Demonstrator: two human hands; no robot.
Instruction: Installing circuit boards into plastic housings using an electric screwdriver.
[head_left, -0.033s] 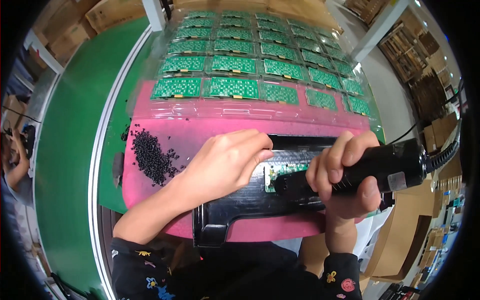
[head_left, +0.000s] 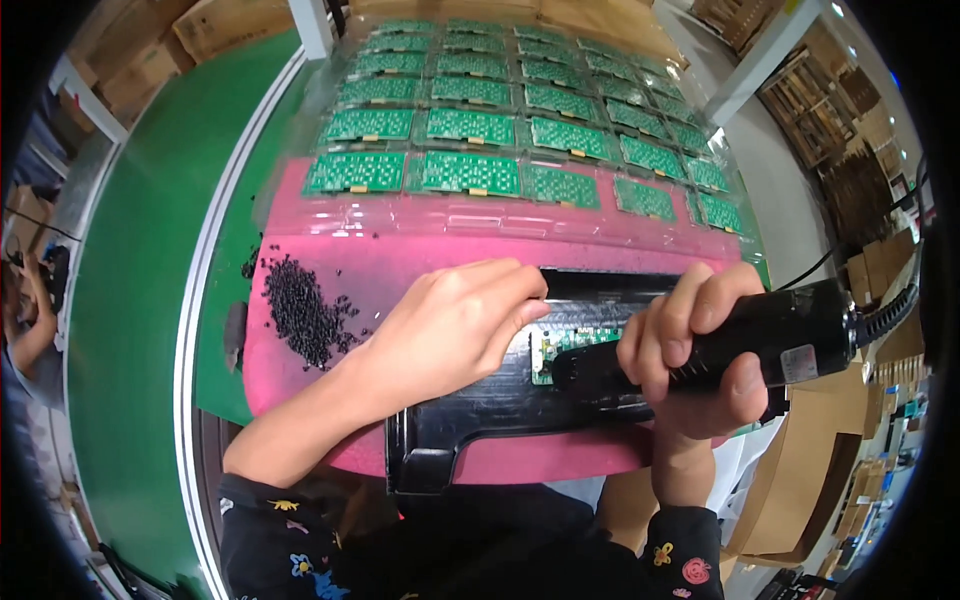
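Observation:
A black plastic housing (head_left: 500, 410) lies in front of me on a pink mat, with a green circuit board (head_left: 542, 350) inside it. My right hand (head_left: 700, 345) is wrapped round a black electric screwdriver (head_left: 785, 340), held almost level. Its front end points left and covers part of the board; the bit itself is hidden. My left hand (head_left: 465, 315) reaches over the housing's left part, its fingers bent and thumb and forefinger close together by the far wall. What they pinch, if anything, cannot be made out.
Beyond the housing, clear plastic trays (head_left: 470, 222) hold rows of green circuit boards. A heap of small black screws (head_left: 305, 315) lies on the pink mat (head_left: 400, 262) at left. An open cardboard box (head_left: 800, 480) stands at right. Another person (head_left: 40, 320) is at far left.

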